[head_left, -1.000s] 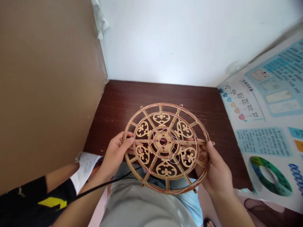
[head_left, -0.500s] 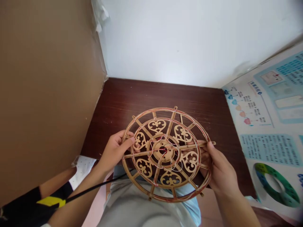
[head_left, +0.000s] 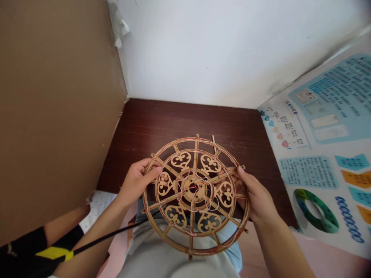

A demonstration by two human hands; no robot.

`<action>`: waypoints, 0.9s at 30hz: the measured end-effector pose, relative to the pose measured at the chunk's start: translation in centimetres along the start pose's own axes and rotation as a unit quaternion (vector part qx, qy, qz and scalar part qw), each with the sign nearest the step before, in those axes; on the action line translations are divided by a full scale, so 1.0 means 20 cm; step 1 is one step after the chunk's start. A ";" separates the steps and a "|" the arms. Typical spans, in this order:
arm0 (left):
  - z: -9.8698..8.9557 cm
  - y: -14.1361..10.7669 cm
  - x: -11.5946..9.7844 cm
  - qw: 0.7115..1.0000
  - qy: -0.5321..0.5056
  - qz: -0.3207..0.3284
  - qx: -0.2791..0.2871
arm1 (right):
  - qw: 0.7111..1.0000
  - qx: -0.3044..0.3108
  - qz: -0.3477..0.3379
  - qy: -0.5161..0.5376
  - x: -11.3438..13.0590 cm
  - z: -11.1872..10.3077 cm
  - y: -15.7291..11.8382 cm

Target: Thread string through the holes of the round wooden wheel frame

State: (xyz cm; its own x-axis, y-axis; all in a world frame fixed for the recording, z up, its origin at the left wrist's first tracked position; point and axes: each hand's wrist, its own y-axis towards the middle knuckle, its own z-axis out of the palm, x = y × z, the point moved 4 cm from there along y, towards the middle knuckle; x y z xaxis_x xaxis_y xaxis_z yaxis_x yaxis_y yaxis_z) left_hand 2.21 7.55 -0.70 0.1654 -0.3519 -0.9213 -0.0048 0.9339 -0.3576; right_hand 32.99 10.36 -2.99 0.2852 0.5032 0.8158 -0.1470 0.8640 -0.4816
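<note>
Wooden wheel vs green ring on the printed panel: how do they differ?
Build: the wooden wheel is openwork with spokes and scrollwork; the green ring is a flat printed band.
Colour: the wheel is tan, with red and white wires on it; the ring is green and blue.
Support: the left hand and right hand hold the wheel; the ring is on the printed panel.
Shared: both have a rounded outer edge.

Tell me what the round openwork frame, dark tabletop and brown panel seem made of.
Round frame: probably thin wood board, matte tan with fine cut-out scrollwork; plastic is possible.
Tabletop: wood or wood-look laminate, red-brown with faint grain and soft sheen.
Brown panel: likely cardboard, judging by its plain, dull face.
</note>
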 end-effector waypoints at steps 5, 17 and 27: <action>0.00 -0.02 0.02 1.000 0.003 -0.010 0.003 | 1.000 0.010 -0.016 0.004 0.01 0.02 -0.01; -0.01 -0.06 -0.01 0.999 0.029 -0.002 0.022 | 0.999 0.040 -0.001 -0.019 0.02 0.02 -0.03; -0.01 -0.05 -0.04 0.998 0.055 0.010 0.025 | 0.999 0.033 0.007 -0.026 0.03 0.04 -0.04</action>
State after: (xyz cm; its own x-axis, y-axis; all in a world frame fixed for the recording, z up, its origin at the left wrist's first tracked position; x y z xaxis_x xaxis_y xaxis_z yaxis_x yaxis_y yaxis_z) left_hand 1.82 6.81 0.36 0.0573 -0.3357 -0.9402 0.0433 0.9417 -0.3336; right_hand 32.53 9.96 -1.92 0.2335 0.5135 0.8257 -0.2138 0.8555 -0.4716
